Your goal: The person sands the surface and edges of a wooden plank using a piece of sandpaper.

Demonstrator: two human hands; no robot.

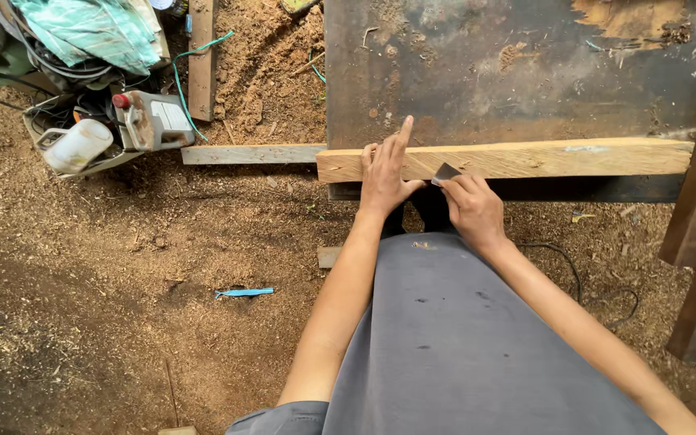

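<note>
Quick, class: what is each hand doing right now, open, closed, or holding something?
Left hand: open, flat on the wooden plank, forefinger stretched out.
Right hand: closed on a small flat grey scraper held against the plank's near edge.

Floor (122, 266): sawdust-covered ground beneath me.
Workbench (509, 72): dark, stained metal top ahead of me.
Light: even daylight.
Far-left corner: cluttered tools (90, 121).
</note>
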